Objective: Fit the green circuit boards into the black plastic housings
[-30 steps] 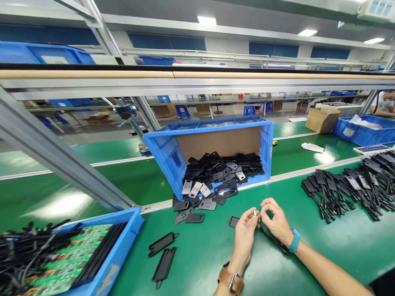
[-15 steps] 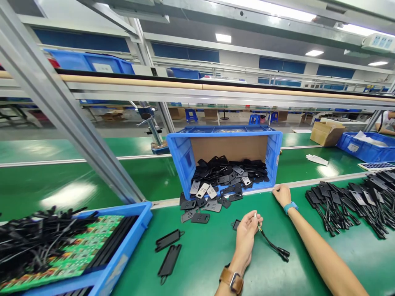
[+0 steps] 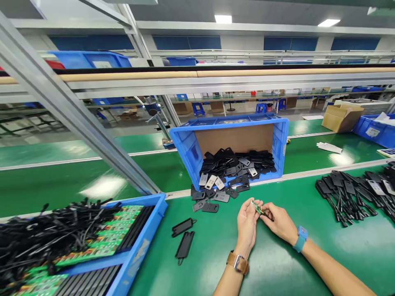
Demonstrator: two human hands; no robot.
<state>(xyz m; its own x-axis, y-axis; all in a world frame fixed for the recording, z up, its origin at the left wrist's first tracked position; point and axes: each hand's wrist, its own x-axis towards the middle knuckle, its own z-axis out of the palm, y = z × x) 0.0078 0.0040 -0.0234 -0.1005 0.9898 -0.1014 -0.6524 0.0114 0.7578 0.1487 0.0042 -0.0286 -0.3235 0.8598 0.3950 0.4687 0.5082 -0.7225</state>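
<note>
Between my hands is a small green circuit board (image 3: 257, 208), tilted up above the green work surface. My left hand (image 3: 247, 224) holds it between thumb and fingers, palm turned up. At the board's near right end, my right hand (image 3: 280, 223) pinches its black cable, most of which the fingers hide. To the left of my hands lie two narrow black plastic housings (image 3: 184, 245), each with a loop at one end. Loose flat black covers (image 3: 210, 207) are scattered beyond them, in front of a blue bin (image 3: 285, 152) tipped on its side and holding many more.
At the left stands a blue crate (image 3: 145, 242) of circuit boards, black cables and black housings. Finished-looking black cabled units (image 3: 342, 197) are heaped at the right. A metal post (image 3: 77, 111) slants across the left, and a white glove (image 3: 329, 147) lies farther back.
My right hand has come from beside the bin's corner to the board in my left hand. The cable that dangled from the board is now mostly hidden. The view has shifted.
</note>
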